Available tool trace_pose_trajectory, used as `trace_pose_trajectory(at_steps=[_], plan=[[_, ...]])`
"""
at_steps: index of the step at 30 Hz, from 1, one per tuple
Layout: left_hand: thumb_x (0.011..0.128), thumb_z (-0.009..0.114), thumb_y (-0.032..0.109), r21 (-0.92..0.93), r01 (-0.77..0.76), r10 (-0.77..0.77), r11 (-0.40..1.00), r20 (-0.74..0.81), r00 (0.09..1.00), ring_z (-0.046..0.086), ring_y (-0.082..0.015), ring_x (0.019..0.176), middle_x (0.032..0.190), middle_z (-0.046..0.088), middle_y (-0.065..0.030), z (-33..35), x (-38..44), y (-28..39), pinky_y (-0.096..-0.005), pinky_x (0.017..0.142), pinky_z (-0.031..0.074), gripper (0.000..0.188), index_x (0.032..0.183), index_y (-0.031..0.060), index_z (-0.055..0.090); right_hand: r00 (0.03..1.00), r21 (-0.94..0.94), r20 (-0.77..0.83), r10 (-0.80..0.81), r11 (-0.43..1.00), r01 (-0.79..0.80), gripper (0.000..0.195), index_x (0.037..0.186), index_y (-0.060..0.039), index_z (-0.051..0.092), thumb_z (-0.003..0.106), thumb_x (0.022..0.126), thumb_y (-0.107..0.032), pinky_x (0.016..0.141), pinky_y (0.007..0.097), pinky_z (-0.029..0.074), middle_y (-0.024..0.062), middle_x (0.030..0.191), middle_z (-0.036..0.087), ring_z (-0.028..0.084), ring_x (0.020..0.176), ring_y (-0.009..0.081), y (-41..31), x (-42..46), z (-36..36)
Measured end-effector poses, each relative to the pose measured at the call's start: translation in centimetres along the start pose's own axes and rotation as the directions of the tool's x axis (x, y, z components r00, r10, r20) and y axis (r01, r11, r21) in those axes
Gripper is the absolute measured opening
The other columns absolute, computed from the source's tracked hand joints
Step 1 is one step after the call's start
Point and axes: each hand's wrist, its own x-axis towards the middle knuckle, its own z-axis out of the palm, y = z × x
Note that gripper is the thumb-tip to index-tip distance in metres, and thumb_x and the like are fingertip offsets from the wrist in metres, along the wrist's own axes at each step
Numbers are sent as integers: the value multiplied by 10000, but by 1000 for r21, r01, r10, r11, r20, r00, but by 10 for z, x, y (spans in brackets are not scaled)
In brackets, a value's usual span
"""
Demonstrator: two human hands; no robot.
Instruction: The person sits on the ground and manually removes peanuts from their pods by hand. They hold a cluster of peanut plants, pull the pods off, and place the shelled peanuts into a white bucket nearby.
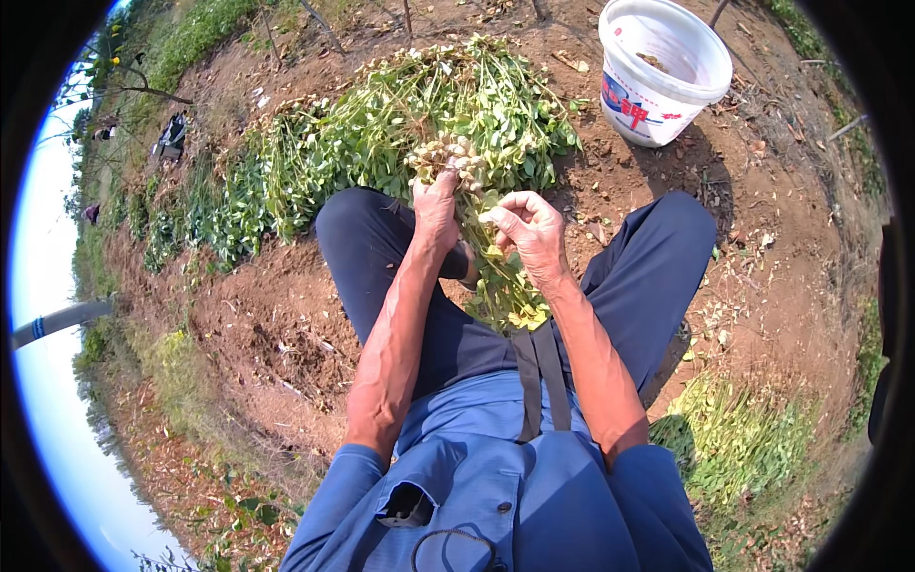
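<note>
My left hand (437, 209) grips a bunch of uprooted peanut plants (493, 279) near the roots. A cluster of pale peanut pods (452, 159) sticks out beyond that fist. The leafy stems hang down between my knees, with some yellowed leaves at the lower end. Close by on the right, my right hand (530, 230) has its thumb and fingertips pinched together on a small pale thing, perhaps a leaf or pod, beside the stems. Beyond my hands lies a large heap of peanut plants (343, 143) with green leaves and roots showing.
A white plastic bucket (665, 79) with printed writing stands on the soil at the upper right, with a few brownish things inside. More pulled plants (743, 436) lie at the lower right. A dark object (170, 136) rests far left. Thin bare stems rise along the top.
</note>
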Motion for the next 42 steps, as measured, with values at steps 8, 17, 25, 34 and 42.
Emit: trace_pose_trajectory(at_steps=[8,17,25,34,42], plan=[[1053,606,157,400,-280,314,872,-19,949,640,-95,831,995,718,-16,-13,8,-23,-265,725,543,203,1175,11,678,994,-80,98,44,996,-37,122,987,0,636,724,903,2,698,254,551,37,849,689,655,750,89,24,-6,20],[1045,637,194,754,-456,558,472,145,817,619,-86,761,900,710,-27,1,0,-13,-265,659,506,184,1142,41,673,949,-118,274,158,985,-129,124,958,1,631,736,942,-61,619,283,598,67,846,685,691,704,133,0,-22,19],[1035,604,174,582,-240,119,777,237,964,675,-123,812,964,727,-52,4,-11,11,-295,682,563,244,1202,3,653,892,437,437,113,841,-320,289,1232,29,614,649,992,-128,752,376,650,135,1098,694,741,887,234,-48,-32,12],[1001,644,252,349,81,-141,934,149,979,520,-44,596,919,740,-18,13,-21,19,-204,473,377,266,1186,67,691,972,241,29,233,942,-233,311,980,-49,625,704,1000,-348,422,236,441,0,722,610,509,466,46,-46,2,-6],[952,630,157,283,69,-134,957,215,967,636,-120,746,910,690,-37,10,-22,9,-271,673,528,234,1130,12,673,978,-148,-11,209,967,-209,320,908,-33,678,778,926,-336,395,221,383,-2,694,606,480,474,49,-28,28,2]])
